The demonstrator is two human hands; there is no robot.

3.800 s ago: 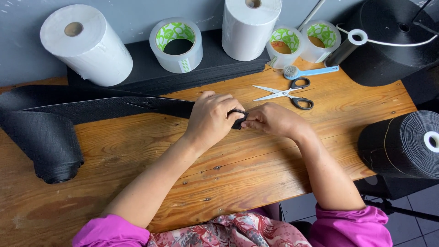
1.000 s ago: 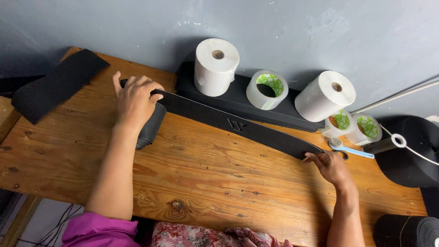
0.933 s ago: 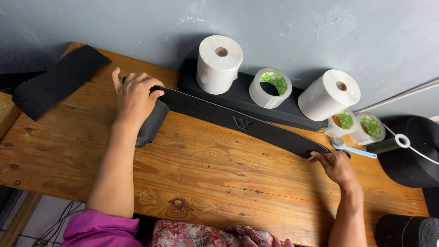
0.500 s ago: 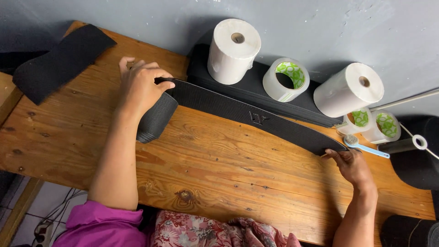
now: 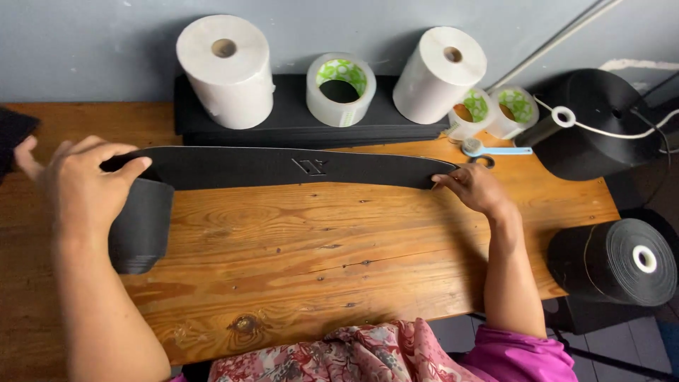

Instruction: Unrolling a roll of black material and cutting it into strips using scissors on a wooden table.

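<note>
Stretching long black webbing strip [image 5: 283, 168] flat along worktop [image 5: 318, 247] rear edge. Left hand [image 5: 78, 187] grip pinching roll end; right hand [image 5: 474, 187] grip pinching free end. Next: keeping tension even.

I look down on a wooden table [image 5: 304, 262] with warm orange planks, dark knots and visible grain; its far edge meets a plain grey-blue wall [image 5: 106, 42], matte and softly lit; a pale pipe [image 5: 544, 42] runs diagonally up that wall at the upper right; beyond the table's right edge the floor [image 5: 629, 354] shows as dark grey tiles with lighter joints; the light is even and diffuse, throwing only soft shadows toward the wall; no window falls within my view, and the table's left end runs out of frame.
</note>
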